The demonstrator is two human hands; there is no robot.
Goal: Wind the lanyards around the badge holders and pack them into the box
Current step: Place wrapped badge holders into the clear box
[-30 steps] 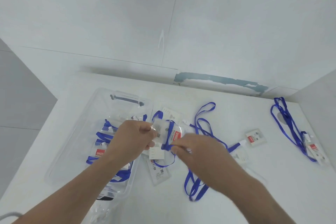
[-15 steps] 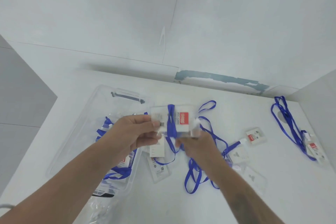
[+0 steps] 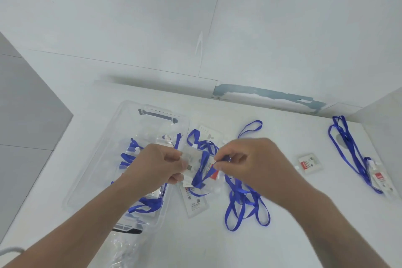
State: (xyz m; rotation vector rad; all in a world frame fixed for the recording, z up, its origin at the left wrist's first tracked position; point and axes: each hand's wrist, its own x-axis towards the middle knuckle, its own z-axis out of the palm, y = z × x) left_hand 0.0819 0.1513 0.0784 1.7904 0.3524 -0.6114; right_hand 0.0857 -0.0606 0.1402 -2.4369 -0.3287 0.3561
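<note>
Left hand (image 3: 156,167) clamps the stiff holder (image 3: 193,162) edge; right hand (image 3: 250,165) pinches the limp, slippery lanyard (image 3: 201,175); keep it taut

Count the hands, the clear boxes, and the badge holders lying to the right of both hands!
Hands: 2, left hand, right hand
Clear plastic box: 1
Badge holders: 2, small badge holder, far-right badge holder
Total: 5

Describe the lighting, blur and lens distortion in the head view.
Head view: flat, even light with faint shadows; wide-angle bending curves the table edges; print on the held badge holder is smeared; the clear box nearly blends into the white surface.
</note>
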